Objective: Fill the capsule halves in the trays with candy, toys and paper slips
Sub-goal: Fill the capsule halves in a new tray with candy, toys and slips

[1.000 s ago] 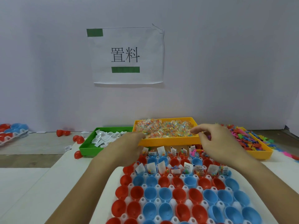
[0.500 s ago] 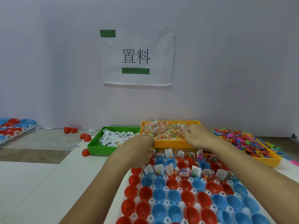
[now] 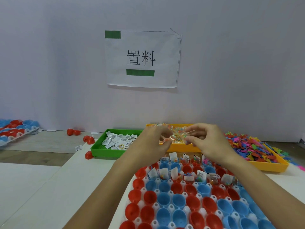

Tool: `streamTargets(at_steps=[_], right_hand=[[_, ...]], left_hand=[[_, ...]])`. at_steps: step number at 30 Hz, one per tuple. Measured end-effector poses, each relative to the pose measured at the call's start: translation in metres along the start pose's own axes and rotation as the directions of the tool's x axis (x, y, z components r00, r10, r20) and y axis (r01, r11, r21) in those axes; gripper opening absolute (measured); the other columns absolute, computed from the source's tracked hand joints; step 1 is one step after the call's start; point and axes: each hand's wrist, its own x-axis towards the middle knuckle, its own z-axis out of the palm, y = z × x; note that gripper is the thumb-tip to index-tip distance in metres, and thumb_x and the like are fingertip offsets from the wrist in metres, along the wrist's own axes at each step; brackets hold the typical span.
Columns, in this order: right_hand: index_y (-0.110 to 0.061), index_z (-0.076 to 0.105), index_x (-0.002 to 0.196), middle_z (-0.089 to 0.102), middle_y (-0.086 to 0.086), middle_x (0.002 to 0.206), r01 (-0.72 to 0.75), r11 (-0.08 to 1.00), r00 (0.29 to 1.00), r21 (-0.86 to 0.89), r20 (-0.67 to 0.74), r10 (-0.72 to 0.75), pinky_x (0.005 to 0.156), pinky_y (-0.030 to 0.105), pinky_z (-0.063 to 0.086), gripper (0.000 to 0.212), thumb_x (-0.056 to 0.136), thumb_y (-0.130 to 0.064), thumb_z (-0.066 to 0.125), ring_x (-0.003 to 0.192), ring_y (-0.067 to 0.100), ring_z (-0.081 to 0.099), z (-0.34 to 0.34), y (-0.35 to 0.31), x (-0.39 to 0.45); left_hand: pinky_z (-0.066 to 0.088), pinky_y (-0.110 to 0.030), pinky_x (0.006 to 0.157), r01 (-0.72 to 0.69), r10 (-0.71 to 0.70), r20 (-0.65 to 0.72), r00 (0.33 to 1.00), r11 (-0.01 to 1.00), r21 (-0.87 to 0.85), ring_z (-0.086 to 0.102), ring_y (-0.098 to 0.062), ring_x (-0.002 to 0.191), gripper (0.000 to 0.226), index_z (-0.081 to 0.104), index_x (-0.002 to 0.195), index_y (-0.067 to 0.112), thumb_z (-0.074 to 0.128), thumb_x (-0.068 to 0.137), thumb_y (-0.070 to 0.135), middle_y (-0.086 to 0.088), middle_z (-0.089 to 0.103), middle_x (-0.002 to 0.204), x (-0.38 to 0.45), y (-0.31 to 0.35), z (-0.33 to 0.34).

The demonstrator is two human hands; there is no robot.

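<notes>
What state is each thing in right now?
Left hand: over the candy tray, fingers curled, pinching candy packets.
Right hand: over the same tray, pinching candy packets.
Candy tray: holds wrapped candy.
Green tray: partly filled with paper slips.
Toy tray: heaped with toys.
Capsule tray: far rows filled, near rows unfilled.

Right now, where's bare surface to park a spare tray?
Free: white tabletop left of the capsule tray, in front of the green bin. Crowded: behind the tray, where three bins sit side by side and both hands work.
</notes>
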Motion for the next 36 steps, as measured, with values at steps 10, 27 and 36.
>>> streamTargets(at_steps=[10, 27, 36], right_hand=[[-0.031, 0.071, 0.104, 0.074, -0.012, 0.092, 0.128, 0.985, 0.986, 0.117, 0.094, -0.139, 0.078, 0.018, 0.058, 0.022, 0.087, -0.018, 0.074, 0.088, 0.004, 0.072, -0.008, -0.032, -0.032], [-0.006, 0.072, 0.097, 0.071, 0.012, 0.090, -0.067, 0.935, 0.800, -0.349, -0.578, -0.159, 0.070, 0.008, 0.041, 0.025, 0.089, 0.010, 0.054, 0.077, 0.021, 0.059, -0.049, 0.121, -0.039], [0.000, 0.070, 0.098, 0.068, 0.018, 0.096, -0.102, 0.950, 0.744, -0.296, -0.656, -0.125, 0.072, -0.006, 0.035, 0.024, 0.092, 0.009, 0.049, 0.086, 0.022, 0.056, -0.050, 0.132, -0.040]], left_hand=[[0.061, -0.032, 0.074, 0.055, -0.048, 0.026, 0.999, 0.887, -0.459, 0.073, -0.014, 0.078, 0.012, 0.076, 0.095, 0.019, 0.077, 0.084, 0.016, 0.002, 0.076, 0.082, -0.001, 0.023, -0.003], [0.058, -0.021, 0.067, 0.236, -0.225, 0.435, 0.872, 0.971, 0.031, 0.073, -0.011, 0.070, 0.016, 0.075, 0.078, 0.017, 0.073, 0.082, 0.002, 0.000, 0.074, 0.076, -0.010, -0.036, -0.043], [0.061, -0.024, 0.075, 0.350, -0.374, 0.481, 0.793, 0.926, 0.144, 0.074, -0.008, 0.073, 0.006, 0.075, 0.087, 0.018, 0.073, 0.087, 0.013, 0.003, 0.077, 0.085, -0.010, -0.046, -0.034]])
